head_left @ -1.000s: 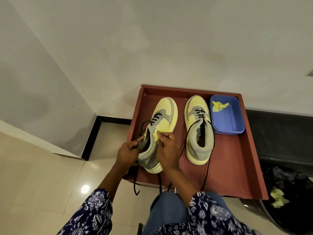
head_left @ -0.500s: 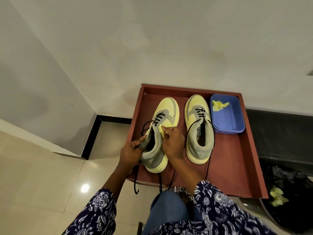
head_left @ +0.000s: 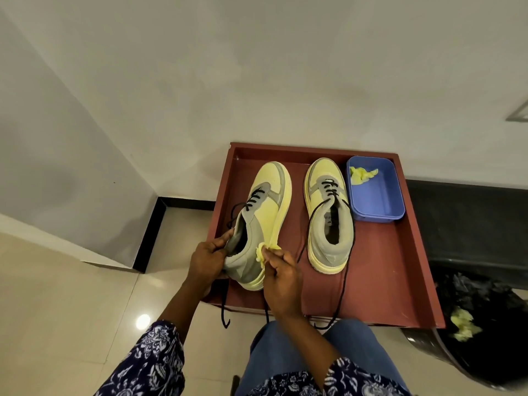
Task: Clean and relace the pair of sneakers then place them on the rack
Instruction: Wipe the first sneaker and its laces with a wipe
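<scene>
Between the two hands, the left sneaker (head_left: 264, 212) is held tilted on its outer edge over the red-brown tray (head_left: 394, 281), with its heel raised toward the person. The heel collar is gripped by the left hand (head_left: 207, 262), the thumb being laid along the inside of the opening and the fingers wrapped round the outside of the heel. A small yellow cloth (head_left: 264, 250) is pinched by the fingertips of the right hand (head_left: 281, 277) and pressed against the grey side panel, just above the yellow sole. The black lace (head_left: 225, 307) of this shoe is threaded only through the front eyelets; its loose ends hang below the grip, over the near rim of the tray.

To the right of the grip, well apart from both hands, the right sneaker (head_left: 328, 212) is set flat and upright on the tray, toe pointing away. Its lace is likewise threaded only at the front and trails past the heel to the near rim. Beyond it, at the far right corner of the tray, a blue tub (head_left: 377, 201) is placed just beside the toe, with a crumpled yellow wipe (head_left: 361, 174) lying inside. Outside the tray, at the right, a black-lined bin (head_left: 491, 338) is seen containing further yellow scraps.
</scene>
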{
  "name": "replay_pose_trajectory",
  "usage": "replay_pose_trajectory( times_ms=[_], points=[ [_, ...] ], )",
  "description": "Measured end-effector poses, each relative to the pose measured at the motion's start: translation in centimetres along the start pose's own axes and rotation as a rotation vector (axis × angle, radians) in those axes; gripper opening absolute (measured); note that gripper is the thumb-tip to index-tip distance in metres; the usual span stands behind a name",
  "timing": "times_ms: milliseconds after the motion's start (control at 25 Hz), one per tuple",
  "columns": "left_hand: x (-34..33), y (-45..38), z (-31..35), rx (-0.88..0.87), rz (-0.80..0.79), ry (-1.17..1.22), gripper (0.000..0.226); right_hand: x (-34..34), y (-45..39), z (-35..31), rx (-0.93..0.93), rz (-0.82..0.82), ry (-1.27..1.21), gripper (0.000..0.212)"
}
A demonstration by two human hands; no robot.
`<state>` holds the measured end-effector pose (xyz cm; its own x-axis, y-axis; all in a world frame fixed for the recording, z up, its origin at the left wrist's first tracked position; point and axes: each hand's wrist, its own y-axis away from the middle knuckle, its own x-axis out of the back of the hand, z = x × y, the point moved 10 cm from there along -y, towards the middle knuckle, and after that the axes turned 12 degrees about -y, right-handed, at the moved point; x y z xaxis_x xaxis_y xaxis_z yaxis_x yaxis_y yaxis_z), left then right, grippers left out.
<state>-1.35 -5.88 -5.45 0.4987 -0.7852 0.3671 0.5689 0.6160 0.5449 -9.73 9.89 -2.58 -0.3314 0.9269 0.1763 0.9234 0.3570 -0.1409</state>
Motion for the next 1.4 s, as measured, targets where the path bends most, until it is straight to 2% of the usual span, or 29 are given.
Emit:
replay_pose_trajectory(
  times_ms=[200, 360, 680, 840, 1040, 1240, 1400],
  points=[
    [0.4, -0.4, 0.0, -0.003, 0.015, -0.040, 0.035, -0.4, -3.3, 0.0, -0.075, 0.009, -0.005, 0.029],
    [0.4, -0.7, -0.2, -0.006, 0.007, -0.076, 0.035, -0.3, -7.6, 0.3, -0.111, 0.031, 0.115, 0.032],
    [0.5, -0.8, -0.1, -0.013, 0.006, -0.089, 0.035, -1.9, -14.6, 0.3, -0.058, -0.072, 0.351, 0.037],
    [0.4, -0.9, -0.3, -0.001, 0.005, -0.062, 0.034, -2.0, -17.1, 1.9, -0.151, -0.103, 0.374, 0.035],
    [0.5, -1.0, -0.5, -0.007, 0.051, -0.073, 0.038, -1.8, -13.2, 0.8, -0.069, -0.097, 0.340, 0.036],
    [0.6, -0.9, -0.6, -0.003, 0.047, -0.041, 0.034, -0.9, -7.0, -0.3, -0.030, -0.049, 0.181, 0.033],
    [0.5, -0.9, -0.9, 0.020, 0.016, -0.031, 0.033, -1.3, -6.5, -0.3, -0.030, -0.055, 0.123, 0.030]
  ],
)
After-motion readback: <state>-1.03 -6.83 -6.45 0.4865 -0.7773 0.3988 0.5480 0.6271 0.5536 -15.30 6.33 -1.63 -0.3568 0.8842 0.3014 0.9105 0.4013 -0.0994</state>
